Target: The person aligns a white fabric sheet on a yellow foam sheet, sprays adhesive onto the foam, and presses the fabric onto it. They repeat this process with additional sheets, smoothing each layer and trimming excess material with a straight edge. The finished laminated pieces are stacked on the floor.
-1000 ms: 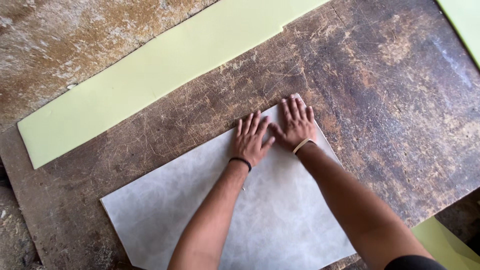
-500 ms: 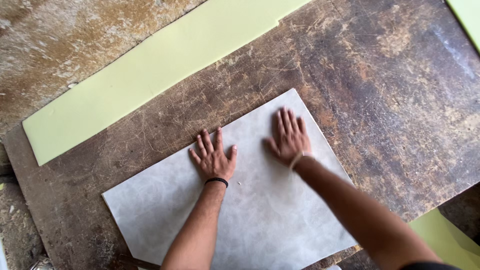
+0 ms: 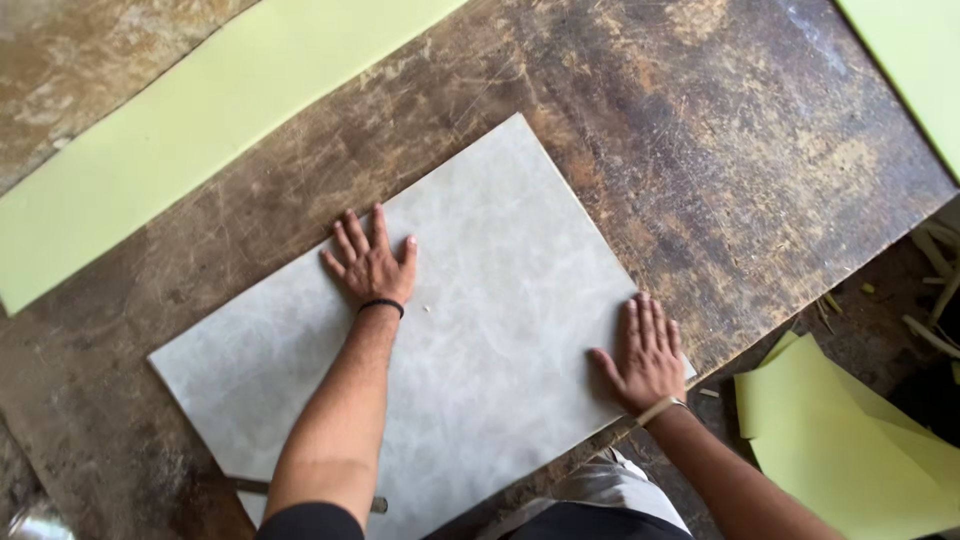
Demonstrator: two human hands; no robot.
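Your left hand [image 3: 370,265] lies flat, fingers spread, palm down on grey sheet [image 3: 450,350] near its far edge — grasping nothing. Your right hand [image 3: 645,350] also flat and released, pressing sheet's near right corner. Hands well apart. Sheet lies angled on worn wooden table [image 3: 720,150]. Long pale green strip [image 3: 200,130] lies beyond sheet — not touching it. More green sheets [image 3: 850,440] off table edge, right.

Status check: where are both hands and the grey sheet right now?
Left hand flat on grey sheet, upper edge. Right hand flat at its right corner. Nothing on the sheet.
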